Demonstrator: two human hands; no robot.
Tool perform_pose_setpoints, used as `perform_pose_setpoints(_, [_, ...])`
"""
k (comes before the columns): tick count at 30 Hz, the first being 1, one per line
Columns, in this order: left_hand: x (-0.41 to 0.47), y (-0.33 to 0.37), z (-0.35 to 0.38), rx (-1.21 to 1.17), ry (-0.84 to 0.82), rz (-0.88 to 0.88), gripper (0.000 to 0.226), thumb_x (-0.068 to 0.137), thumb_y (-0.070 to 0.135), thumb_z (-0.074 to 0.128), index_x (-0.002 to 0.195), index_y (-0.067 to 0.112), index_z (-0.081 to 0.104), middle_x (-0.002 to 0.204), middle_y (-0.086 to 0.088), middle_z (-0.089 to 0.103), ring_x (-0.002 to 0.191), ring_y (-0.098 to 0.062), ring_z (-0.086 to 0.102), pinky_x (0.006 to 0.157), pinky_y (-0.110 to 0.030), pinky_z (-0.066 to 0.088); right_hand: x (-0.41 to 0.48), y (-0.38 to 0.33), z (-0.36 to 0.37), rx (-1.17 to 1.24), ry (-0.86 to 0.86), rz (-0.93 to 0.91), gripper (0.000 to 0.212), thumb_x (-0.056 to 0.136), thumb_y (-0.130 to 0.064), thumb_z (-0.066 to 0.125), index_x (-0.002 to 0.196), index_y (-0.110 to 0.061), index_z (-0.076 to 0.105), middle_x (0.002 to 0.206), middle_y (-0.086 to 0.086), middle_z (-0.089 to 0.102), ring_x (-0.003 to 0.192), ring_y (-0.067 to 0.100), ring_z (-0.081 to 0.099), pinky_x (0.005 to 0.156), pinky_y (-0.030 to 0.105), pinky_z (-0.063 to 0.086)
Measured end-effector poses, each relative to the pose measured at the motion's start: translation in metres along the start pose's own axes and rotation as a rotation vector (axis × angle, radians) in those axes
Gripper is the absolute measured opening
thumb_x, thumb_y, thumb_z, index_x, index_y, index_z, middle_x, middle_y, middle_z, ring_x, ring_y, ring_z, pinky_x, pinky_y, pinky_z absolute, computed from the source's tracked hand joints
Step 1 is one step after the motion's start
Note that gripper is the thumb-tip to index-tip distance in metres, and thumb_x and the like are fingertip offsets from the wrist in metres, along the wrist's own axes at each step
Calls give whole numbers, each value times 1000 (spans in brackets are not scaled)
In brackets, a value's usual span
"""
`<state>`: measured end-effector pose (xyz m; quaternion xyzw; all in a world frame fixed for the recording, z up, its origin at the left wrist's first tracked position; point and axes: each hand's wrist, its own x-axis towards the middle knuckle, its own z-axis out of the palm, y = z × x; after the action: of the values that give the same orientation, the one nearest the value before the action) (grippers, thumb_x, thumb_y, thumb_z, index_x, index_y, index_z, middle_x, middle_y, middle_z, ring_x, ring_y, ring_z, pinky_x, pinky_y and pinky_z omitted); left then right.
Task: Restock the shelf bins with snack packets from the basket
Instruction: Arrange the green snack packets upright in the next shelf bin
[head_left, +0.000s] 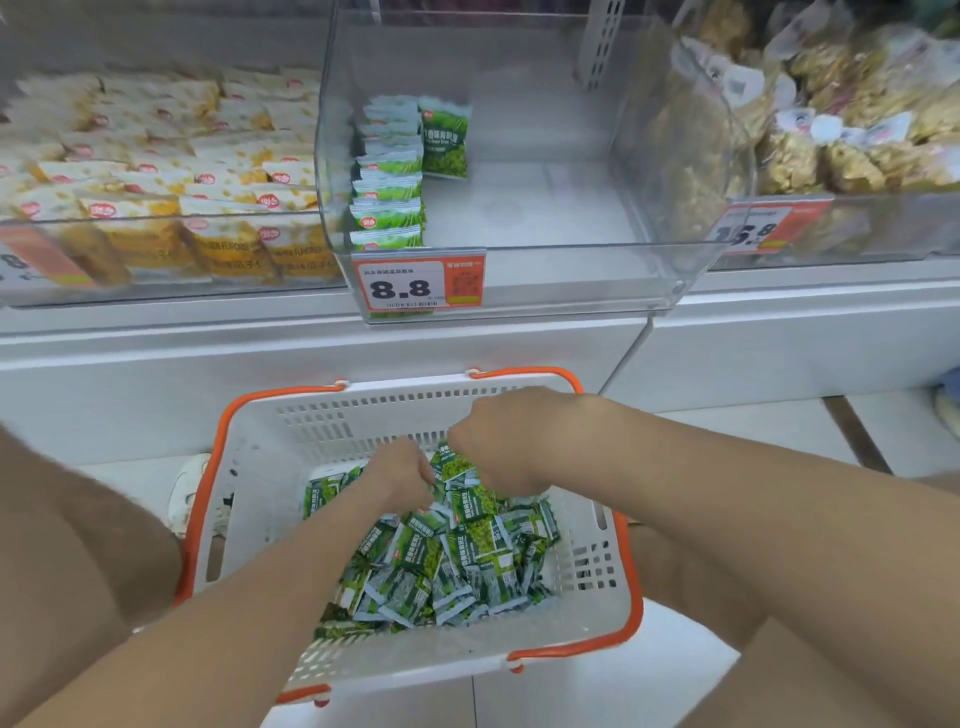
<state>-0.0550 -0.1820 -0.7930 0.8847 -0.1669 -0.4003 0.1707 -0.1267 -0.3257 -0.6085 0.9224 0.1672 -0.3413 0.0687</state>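
A white basket (249, 499) with orange handles sits on the floor in front of me, holding a heap of several green snack packets (441, 566). Both hands reach into it. My left hand (400, 475) has its fingers curled down into the heap. My right hand (498, 441) grips a small bunch of green packets (460, 470) just above the heap. Above, a clear shelf bin (665, 249) holds one row of the same green packets (389, 176) along its left side; the remainder of its floor is bare.
A price tag reading 8.8 (418, 283) hangs on the bin's front. The left bin holds yellow packets (156, 166), the right bin bagged brown snacks (857, 119). A white shelf base (311, 358) stands behind the basket. My knees flank the basket.
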Motion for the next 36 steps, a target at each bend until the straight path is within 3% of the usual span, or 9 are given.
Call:
perform_pose_setpoints(2, [-13,12,-22,-379,-34,-27,13,79,-5,85,89,2,80,99,-12,78,89,-27,77,85,-36,63,-2,3,-8,-1,28,2,4,101,-13,54,103,-15,51,89,2,53,77,21,57,64,36,51])
perform_pose_setpoints(4, [-31,30,-46,-682,-152,-28,18,82,-8,81,99,-6,76,103,-20,77,94,-26,78,91,-38,62,-7,8,-16,-3,70,19,8,100,-19,59,104,-13,55,92,2,55,82,22,56,64,34,48])
perform_pose_setpoints(9, [-78,70,-97,-1082,-236,93,18,88,-4,72,106,-9,73,108,-25,76,100,-26,77,85,-31,63,-17,28,-26,131,231,97,26,92,-32,70,101,-14,54,107,8,60,107,29,60,69,32,43])
perform_pose_setpoints(12, [-104,77,-119,-1082,-189,146,29,84,19,78,106,0,76,108,-21,76,94,-26,77,88,-36,63,-22,43,-37,253,373,138,32,90,-35,71,108,-9,67,110,10,65,111,29,57,84,36,51])
perform_pose_setpoints(14, [-119,76,-130,-964,-157,224,40,79,34,85,109,10,77,107,-10,77,94,-24,76,90,-40,62,-32,50,-48,365,423,146,30,92,-34,71,109,-10,68,107,7,67,104,25,63,82,35,52])
perform_pose_setpoints(18, [-135,80,-138,-743,61,369,37,74,14,93,104,6,72,96,-12,76,85,-24,74,85,-43,64,-45,54,-56,820,420,56,21,92,-21,77,108,-11,66,100,2,69,69,21,77,71,46,64])
perform_pose_setpoints(24, [-143,87,-142,-897,235,391,31,75,0,87,101,2,71,85,-20,77,74,-33,77,69,-33,64,-52,54,-63,1052,514,39,21,94,-12,75,112,-13,63,96,10,69,73,27,77,75,47,65])
perform_pose_setpoints(32, [-154,98,-159,-1070,429,530,37,69,8,87,103,2,73,84,-18,76,76,-31,77,74,-37,65,-57,51,-78,1485,792,100,31,87,-25,83,103,-1,71,85,19,77,77,31,76,72,37,65])
perform_pose_setpoints(36, [-159,107,-173,-834,690,610,23,79,12,90,98,12,76,81,-4,78,71,-21,76,66,-32,64,-45,57,-91,1446,952,138,24,90,-28,80,91,-5,73,77,15,76,63,21,70,60,33,61])
